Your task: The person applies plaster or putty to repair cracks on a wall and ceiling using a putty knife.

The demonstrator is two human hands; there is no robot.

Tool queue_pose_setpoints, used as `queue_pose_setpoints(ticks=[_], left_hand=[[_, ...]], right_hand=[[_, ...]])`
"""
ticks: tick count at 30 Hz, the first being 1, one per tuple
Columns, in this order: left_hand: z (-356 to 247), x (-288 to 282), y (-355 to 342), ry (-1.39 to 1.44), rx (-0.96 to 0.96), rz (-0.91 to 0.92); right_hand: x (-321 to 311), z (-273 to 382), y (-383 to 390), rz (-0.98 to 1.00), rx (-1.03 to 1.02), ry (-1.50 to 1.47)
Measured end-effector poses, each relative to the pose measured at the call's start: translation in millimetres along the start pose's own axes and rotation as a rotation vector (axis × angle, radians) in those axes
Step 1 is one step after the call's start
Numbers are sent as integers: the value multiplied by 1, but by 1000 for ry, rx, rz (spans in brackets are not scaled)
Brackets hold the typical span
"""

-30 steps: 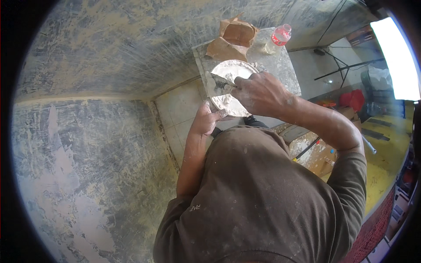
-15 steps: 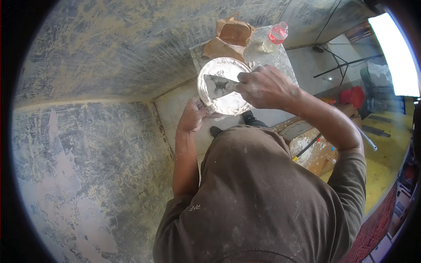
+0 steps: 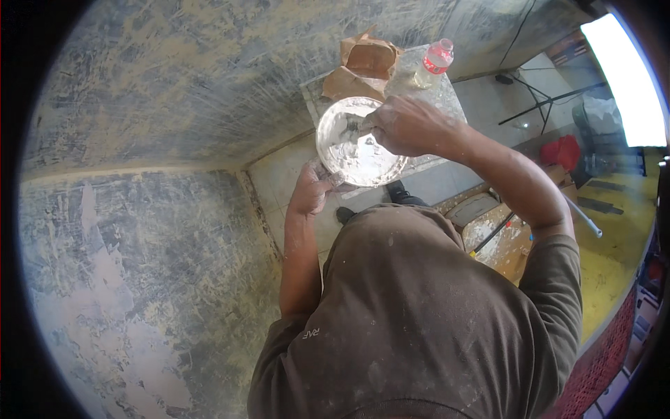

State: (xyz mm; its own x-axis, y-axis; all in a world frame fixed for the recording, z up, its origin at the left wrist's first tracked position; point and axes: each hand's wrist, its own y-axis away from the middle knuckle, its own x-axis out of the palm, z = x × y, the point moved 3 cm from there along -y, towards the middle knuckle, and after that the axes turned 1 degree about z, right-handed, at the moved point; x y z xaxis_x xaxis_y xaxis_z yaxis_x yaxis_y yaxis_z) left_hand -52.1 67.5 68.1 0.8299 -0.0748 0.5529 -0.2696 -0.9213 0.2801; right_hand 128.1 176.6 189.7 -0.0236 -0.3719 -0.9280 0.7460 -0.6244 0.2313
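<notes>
My left hand (image 3: 314, 187) is closed on the near left rim of a round white bucket (image 3: 404, 170), its thumb over the edge. White paste (image 3: 359, 162) lies inside, wet and lumpy. In my right hand (image 3: 408, 126), closed round a handle I cannot see, is a putty knife (image 3: 346, 130). Its grey blade, smeared with paste, dips into the left part of the bucket. Paste also coats the bucket's rim and the fingers of my left hand.
Behind the bucket, a torn brown paper bag (image 3: 370, 61) and a clear plastic bottle with a red label (image 3: 434, 64) stand on a stained board (image 3: 450, 105). A patchy plastered wall (image 3: 139, 293) rises on my left. To the right are a spattered wooden piece (image 3: 499, 244) and a red item (image 3: 560, 153).
My right hand has shifted slightly, and the putty knife's blade has sunk deeper into the paste. The bucket is tilted a little differently, still held by my left hand.
</notes>
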Motion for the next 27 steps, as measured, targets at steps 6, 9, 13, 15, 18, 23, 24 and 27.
queue_pose_setpoints(ticks=[6,9,13,15,18,23,24,27], left_hand=[[10,1,1,77,1,-70],[11,5,-2,82,29,-58],[23,-4,-5,70,21,-152],[27,-1,-6,97,45,-164],[29,10,-7,136,88,-170],[34,-4,-11,160,83,-192],[35,-6,-8,208,84,-189],[36,-10,-2,296,105,-191]], right_hand=[[-10,1,16,28,97,-250],[6,4,9,-61,114,-219],[25,10,13,-31,-16,-80],[23,10,13,-59,-24,-91],[11,14,8,-202,97,-103],[21,31,9,-32,121,-136],[21,30,12,-17,84,-113],[2,13,23,-166,56,-91]])
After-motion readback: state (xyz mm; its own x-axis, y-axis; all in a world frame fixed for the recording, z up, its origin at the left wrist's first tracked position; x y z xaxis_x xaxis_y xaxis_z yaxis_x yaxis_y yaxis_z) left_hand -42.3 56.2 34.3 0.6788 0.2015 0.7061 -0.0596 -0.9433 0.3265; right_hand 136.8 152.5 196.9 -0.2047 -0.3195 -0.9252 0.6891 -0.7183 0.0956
